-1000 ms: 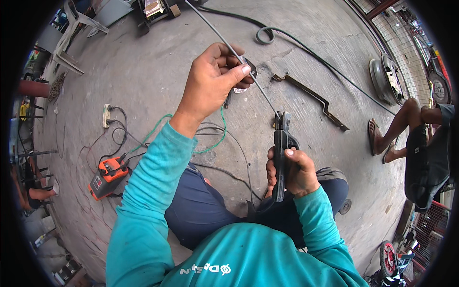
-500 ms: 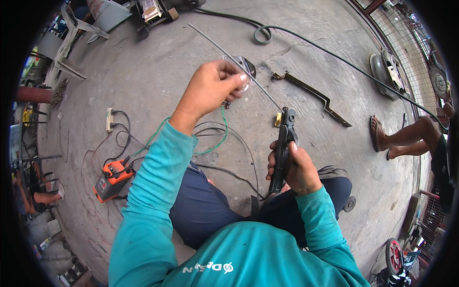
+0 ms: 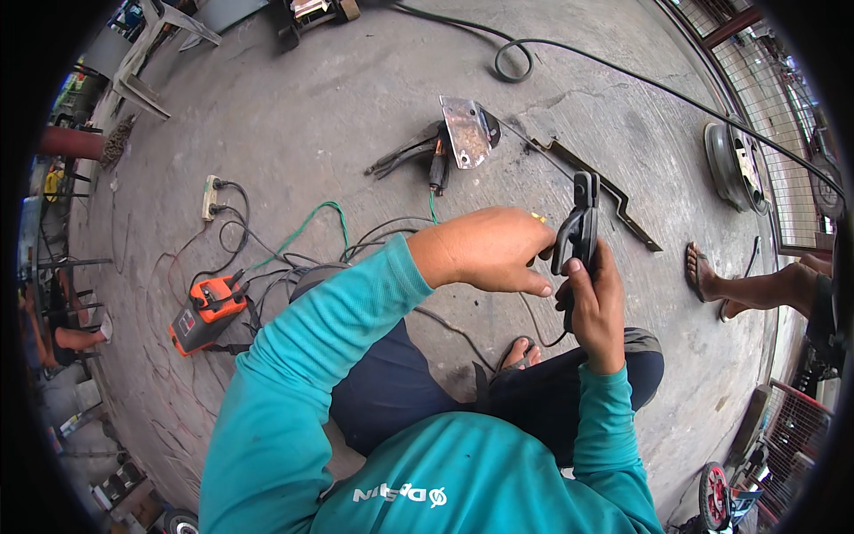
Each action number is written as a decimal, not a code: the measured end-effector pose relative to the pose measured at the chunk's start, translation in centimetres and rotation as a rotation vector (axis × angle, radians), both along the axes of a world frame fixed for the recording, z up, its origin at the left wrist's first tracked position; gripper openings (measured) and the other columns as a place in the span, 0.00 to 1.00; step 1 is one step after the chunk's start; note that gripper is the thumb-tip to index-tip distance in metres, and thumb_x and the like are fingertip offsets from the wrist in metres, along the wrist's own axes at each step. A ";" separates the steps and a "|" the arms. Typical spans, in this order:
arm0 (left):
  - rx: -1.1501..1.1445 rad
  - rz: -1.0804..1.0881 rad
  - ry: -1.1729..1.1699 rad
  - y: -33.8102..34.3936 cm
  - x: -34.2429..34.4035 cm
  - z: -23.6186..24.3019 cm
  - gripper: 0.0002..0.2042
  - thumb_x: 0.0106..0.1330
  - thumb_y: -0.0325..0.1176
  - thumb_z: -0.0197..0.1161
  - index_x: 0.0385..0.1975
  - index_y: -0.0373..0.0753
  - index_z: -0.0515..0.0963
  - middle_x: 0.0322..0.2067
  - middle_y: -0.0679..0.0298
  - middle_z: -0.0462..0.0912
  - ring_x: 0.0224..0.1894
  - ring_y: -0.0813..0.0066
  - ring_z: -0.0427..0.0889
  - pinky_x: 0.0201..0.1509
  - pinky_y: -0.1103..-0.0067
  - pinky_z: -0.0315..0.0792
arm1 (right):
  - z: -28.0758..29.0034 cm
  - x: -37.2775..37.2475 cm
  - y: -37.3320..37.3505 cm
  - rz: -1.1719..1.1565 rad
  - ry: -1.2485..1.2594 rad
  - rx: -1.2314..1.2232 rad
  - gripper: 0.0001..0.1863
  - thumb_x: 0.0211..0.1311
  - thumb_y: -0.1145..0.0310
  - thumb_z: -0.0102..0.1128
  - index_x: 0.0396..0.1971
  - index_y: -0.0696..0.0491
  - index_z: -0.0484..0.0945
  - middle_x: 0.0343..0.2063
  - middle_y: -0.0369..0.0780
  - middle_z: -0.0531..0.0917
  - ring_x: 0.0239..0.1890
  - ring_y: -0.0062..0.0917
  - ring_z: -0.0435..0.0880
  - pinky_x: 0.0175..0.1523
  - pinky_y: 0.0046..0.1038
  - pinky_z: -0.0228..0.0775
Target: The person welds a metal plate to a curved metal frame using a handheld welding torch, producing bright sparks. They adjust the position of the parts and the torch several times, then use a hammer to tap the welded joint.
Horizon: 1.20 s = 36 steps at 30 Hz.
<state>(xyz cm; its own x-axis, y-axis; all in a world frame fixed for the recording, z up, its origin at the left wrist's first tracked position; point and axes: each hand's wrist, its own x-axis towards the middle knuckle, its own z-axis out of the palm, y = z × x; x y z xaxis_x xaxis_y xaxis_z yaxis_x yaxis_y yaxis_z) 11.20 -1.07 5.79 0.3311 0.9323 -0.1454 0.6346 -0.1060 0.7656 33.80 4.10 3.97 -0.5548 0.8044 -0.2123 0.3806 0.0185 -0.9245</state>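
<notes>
My right hand (image 3: 598,307) grips a black welding electrode holder (image 3: 583,218), held upright above my right knee. From its top a thin grey welding rod (image 3: 553,163) slants up and to the left. My left hand (image 3: 489,249) is beside the holder's lever, thumb apart from its bent fingers, with nothing visible in it. Beyond the hands, a shiny metal plate with holes (image 3: 464,133) touches a black clamp (image 3: 438,165) joined to a green cable (image 3: 433,206). Right of the plate lies a dark bent metal bar (image 3: 614,190).
An orange welding machine (image 3: 209,311) and a power strip with plugs (image 3: 211,198) stand at left, cables trailing toward me. A long black hose (image 3: 614,73) crosses the far floor. Wheel rims (image 3: 734,169) and another person's legs (image 3: 756,283) are at right; a plastic chair (image 3: 147,53) stands far left.
My left hand has come down and right, from the rod to beside the holder, uncovering the plate and clamp. My right hand has raised the holder and moved slightly right.
</notes>
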 end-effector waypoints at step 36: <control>0.007 0.175 0.380 -0.5 1.6 -3.7 0.19 0.68 0.44 0.66 0.38 0.29 0.83 0.35 0.45 0.88 0.41 0.45 0.89 0.48 0.57 0.81 | -3.3 -3.4 1.1 0.088 -0.443 0.517 0.18 0.69 0.69 0.58 0.55 0.62 0.74 0.39 0.58 0.85 0.43 0.57 0.84 0.47 0.50 0.75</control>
